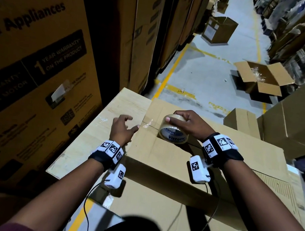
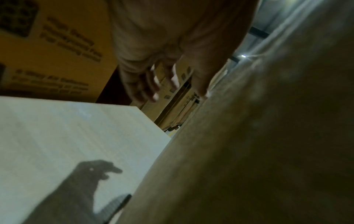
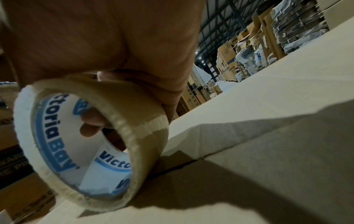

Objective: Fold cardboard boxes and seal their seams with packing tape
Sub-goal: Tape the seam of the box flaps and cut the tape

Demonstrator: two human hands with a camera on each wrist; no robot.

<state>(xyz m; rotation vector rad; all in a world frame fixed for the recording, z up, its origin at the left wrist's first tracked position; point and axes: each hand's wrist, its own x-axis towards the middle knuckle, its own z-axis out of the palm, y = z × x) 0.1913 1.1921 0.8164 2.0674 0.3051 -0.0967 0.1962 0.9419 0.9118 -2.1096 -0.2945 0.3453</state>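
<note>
Gripping a tape roll [image 1: 173, 130] from above, the right hand [image 1: 190, 123] has its thumb on the roll's near-left rim and its fingers curled over the far side, with fingertips showing inside the blue-and-white printed core in the right wrist view [image 3: 90, 125]; the roll stands on edge on top of the cardboard box [image 1: 158, 154], touching the seam [image 1: 151, 125] where the two top flaps meet; a short, shiny stretch of clear tape lies along that seam between the roll and the box's left edge; the left hand [image 1: 122, 129] holds nothing, its fingers loosely spread and slightly curled, the thumb tip touching the box's left top edge just beside the taped end of the seam, the other fingers raised off the pale bench [image 1: 88, 136] on which the box sits; the left wrist view shows the same relaxed fingers [image 2: 145, 86] above that pale surface, with the hand's shadow cast on it; tall printed appliance cartons [image 1: 39, 64] stand close on the left; further along the aisle floor an open carton [image 1: 262, 78] lies with its flaps splayed.
</note>
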